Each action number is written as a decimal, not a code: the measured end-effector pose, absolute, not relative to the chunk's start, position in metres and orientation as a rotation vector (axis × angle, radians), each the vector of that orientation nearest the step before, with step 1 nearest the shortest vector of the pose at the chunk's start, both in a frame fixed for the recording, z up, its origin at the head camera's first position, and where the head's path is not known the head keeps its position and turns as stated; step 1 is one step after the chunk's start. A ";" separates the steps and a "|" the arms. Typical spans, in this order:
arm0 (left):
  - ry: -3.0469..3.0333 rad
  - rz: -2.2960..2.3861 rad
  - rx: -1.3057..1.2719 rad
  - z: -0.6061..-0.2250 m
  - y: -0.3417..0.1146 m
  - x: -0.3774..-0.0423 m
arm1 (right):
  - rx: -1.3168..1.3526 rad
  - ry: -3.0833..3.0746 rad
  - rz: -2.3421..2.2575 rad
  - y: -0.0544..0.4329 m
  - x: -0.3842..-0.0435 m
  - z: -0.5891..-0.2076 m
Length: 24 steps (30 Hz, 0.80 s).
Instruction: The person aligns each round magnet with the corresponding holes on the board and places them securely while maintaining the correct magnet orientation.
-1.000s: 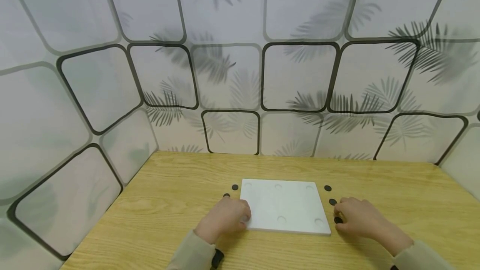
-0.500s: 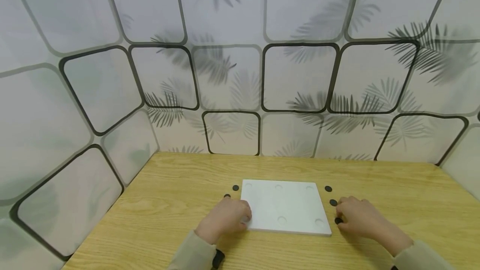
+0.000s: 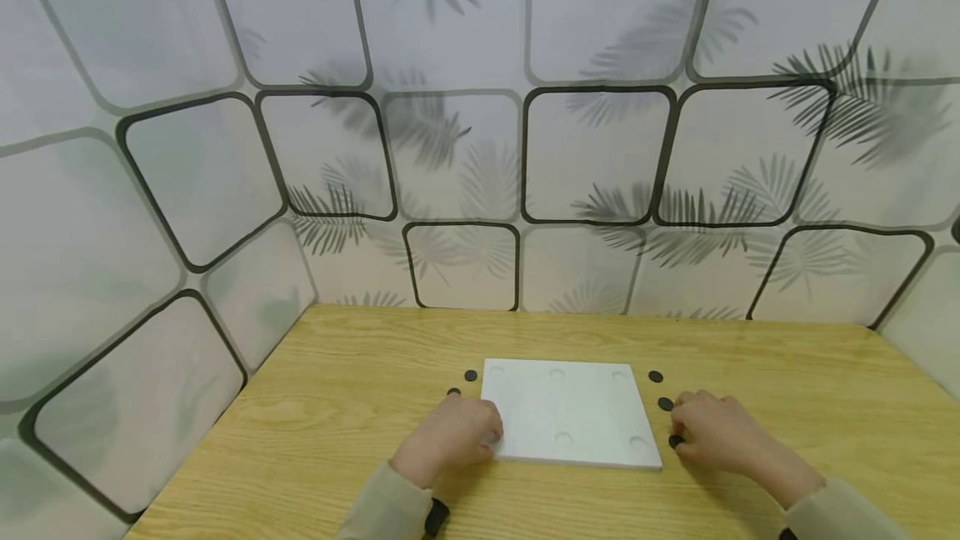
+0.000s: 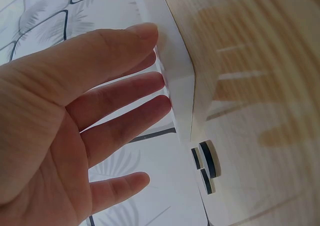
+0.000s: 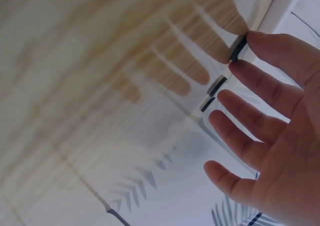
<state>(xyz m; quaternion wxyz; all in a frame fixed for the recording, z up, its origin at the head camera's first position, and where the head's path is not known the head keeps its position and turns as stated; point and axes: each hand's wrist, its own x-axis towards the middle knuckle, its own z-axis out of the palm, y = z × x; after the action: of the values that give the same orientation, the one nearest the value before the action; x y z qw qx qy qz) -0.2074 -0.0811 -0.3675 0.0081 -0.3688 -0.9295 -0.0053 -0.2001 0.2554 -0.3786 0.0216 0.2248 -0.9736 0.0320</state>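
In the head view, a white board (image 3: 562, 415) with shallow round recesses lies flat on the table. My left hand (image 3: 453, 432) is over its front left corner. In the left wrist view, the thumb and fairly straight fingers (image 4: 132, 116) rest at the board's upper face (image 4: 177, 71), with nothing gripped. Right of the board, my right hand (image 3: 716, 432) has thumb and index finger at opposite edges of a flat black disc (image 5: 240, 48), pinching it at the tabletop. The other fingers (image 5: 245, 141) are spread. Beyond it lie two more black discs (image 3: 656, 376).
Several flat black discs lie left of the board; two show in the head view, a far disc (image 3: 470, 375) and a nearer disc (image 3: 453, 391) beside the left hand. A patterned curtain-like backdrop (image 3: 465, 190) borders the wooden table (image 3: 360, 390) behind and on the left.
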 end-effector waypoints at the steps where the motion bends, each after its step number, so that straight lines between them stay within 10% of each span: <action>1: -2.907 -0.016 -1.152 -0.368 -0.081 -0.207 | 0.693 -3.020 0.100 0.255 -0.200 -0.379; 24: -2.914 -0.009 -1.144 -0.370 -0.080 -0.209 | 0.709 -3.053 0.121 0.256 -0.201 -0.378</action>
<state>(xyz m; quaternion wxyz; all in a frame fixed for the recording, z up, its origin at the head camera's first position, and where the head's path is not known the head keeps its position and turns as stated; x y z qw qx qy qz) -0.2093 -0.0804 -0.3698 0.0058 -0.3654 -0.9308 -0.0029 -0.2010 0.2561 -0.3780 0.0025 0.2261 -0.9733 0.0387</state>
